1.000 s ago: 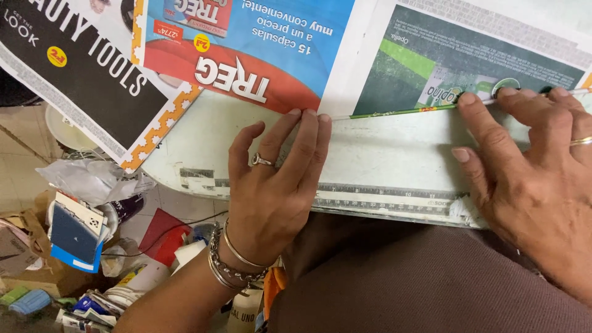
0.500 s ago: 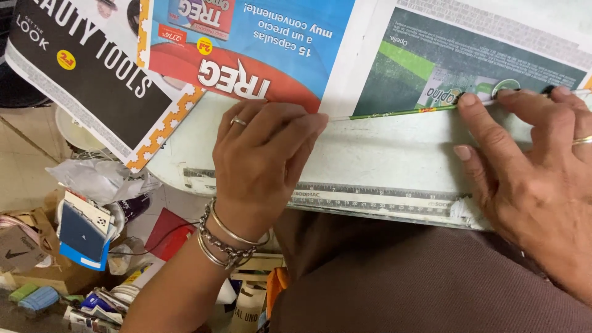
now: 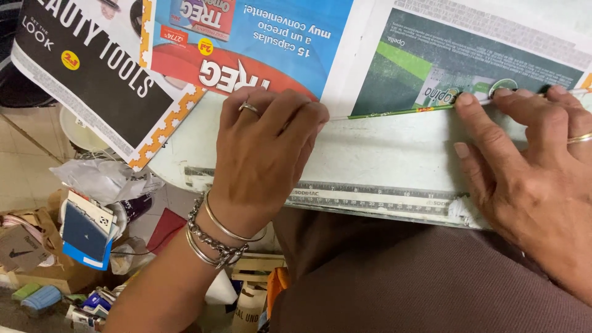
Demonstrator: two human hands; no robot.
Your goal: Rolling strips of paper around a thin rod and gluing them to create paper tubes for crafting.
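Note:
A thin green stick [image 3: 394, 112] lies across the white tabletop [image 3: 382, 154], along the lower edge of the printed flyers [image 3: 259, 43]. My left hand [image 3: 265, 154], with a ring and several bracelets, is curled with its fingertips on the stick's left end. My right hand [image 3: 530, 166] lies spread at the right, its fingertips pressing the stick's right part down. A long grey ruler [image 3: 370, 194] lies along the table's near edge between the two hands.
A black flyer [image 3: 86, 68] hangs over the table's left corner. On the floor at lower left lie a crumpled plastic bag [image 3: 105, 179], a blue booklet [image 3: 86, 231] and small boxes. My brown-clothed lap [image 3: 419, 277] fills the lower right.
My left hand has slid up from lying flat near the ruler to the stick's left end, and its fingers have curled. My right hand has stayed on the stick.

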